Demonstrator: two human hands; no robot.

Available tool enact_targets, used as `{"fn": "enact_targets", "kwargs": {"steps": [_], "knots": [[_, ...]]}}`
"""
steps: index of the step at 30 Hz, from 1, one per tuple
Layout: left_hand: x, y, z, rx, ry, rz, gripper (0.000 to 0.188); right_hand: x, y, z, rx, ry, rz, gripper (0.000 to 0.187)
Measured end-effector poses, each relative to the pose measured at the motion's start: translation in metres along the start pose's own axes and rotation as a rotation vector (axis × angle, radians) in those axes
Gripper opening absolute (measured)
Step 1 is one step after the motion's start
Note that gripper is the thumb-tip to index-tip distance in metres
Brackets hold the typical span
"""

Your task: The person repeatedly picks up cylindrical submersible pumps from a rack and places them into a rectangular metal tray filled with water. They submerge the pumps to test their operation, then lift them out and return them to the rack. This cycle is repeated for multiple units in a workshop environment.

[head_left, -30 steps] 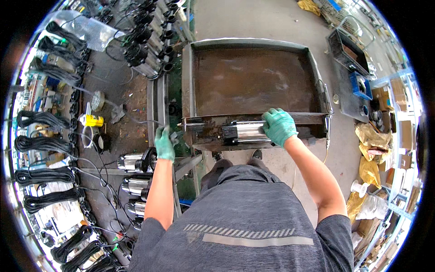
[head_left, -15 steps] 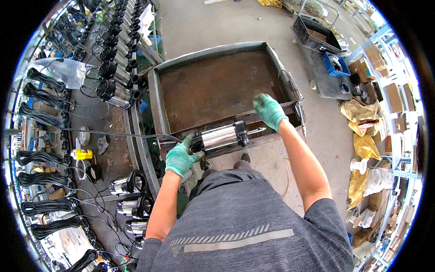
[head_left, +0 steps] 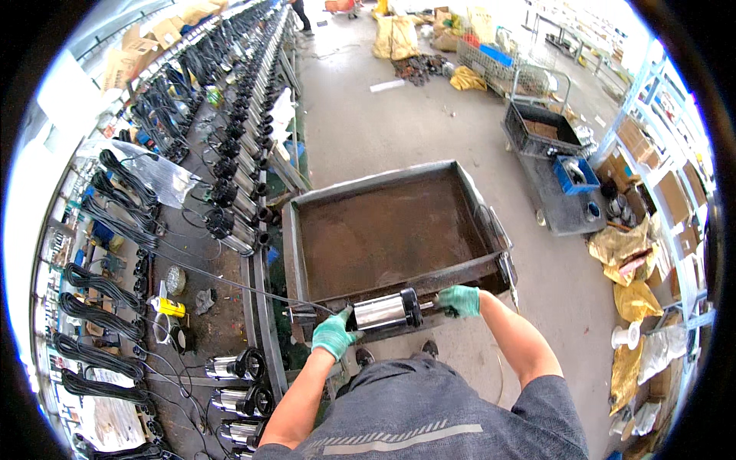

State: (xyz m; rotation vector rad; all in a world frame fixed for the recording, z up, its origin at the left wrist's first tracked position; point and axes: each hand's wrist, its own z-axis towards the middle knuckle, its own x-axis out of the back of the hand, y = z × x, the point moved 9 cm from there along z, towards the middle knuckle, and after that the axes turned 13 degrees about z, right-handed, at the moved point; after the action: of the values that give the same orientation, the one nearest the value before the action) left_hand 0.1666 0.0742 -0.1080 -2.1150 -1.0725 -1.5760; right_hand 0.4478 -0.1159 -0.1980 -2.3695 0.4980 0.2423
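Note:
A submersible pump (head_left: 379, 311), a shiny steel cylinder with black ends, lies across the near rim of a metal tank (head_left: 460, 270). My left hand (head_left: 334, 335), in a green glove, grips the pump's black left end, thumb below it. A black cable (head_left: 253, 289) runs off leftward from that end. At the other end a thin metal shaft (head_left: 426, 305) sticks out. My right hand (head_left: 460, 301), also gloved in green, is closed right beside the shaft's tip. Something dark shows under its fingers, too small to make out.
On the left, a bench holds a long row of similar pumps (head_left: 234, 230), coiled black cables (head_left: 100, 314) and a yellow can (head_left: 169, 307). A cart with a black crate (head_left: 540, 130) and a blue bin (head_left: 575, 175) stands right. Shelving (head_left: 675, 192) lines the far right.
My right hand has come down from above the tank's near rim to the shaft end. My left hand stays at the pump's left end. The view has tilted up, showing more floor ahead.

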Motion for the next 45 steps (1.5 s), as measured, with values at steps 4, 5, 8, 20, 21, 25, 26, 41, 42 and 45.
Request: {"fn": "enact_targets", "kwargs": {"steps": [4,5,8,20,21,25,26,41,42,45], "knots": [[0.012,0.006,-0.005,-0.015,0.005,0.008,0.086,-0.009,-0.011,0.015,0.490,-0.010,-1.026,0.013],[0.013,0.004,-0.007,0.002,-0.014,0.019,0.086,-0.012,-0.018,0.012,0.434,0.129,-1.263,0.017],[0.009,-0.004,-0.010,0.039,-0.051,0.025,0.088,-0.027,-0.037,-0.002,0.422,0.363,-1.552,0.025],[-0.001,-0.007,-0.006,0.029,-0.085,0.028,0.090,0.000,0.004,-0.006,0.008,0.080,0.052,0.030],[0.001,-0.005,-0.007,0.021,-0.076,0.024,0.089,-0.002,0.003,-0.006,0.116,0.043,0.172,0.025],[0.008,0.000,-0.010,0.036,-0.089,0.039,0.088,-0.006,0.007,-0.002,0.225,-0.202,0.357,0.026],[0.005,-0.002,-0.009,0.029,-0.071,0.027,0.088,-0.009,0.008,-0.003,0.220,-0.250,0.334,0.027],[-0.001,-0.005,-0.005,-0.056,0.056,-0.061,0.087,-0.009,-0.017,0.031,0.211,0.107,-1.425,0.026],[0.003,0.006,0.002,-0.080,0.059,-0.093,0.086,0.016,0.001,0.044,0.377,0.160,-1.414,0.026],[-0.006,-0.012,-0.009,-0.023,0.071,-0.059,0.085,-0.019,-0.020,0.009,0.339,0.006,-0.490,0.039]]}}
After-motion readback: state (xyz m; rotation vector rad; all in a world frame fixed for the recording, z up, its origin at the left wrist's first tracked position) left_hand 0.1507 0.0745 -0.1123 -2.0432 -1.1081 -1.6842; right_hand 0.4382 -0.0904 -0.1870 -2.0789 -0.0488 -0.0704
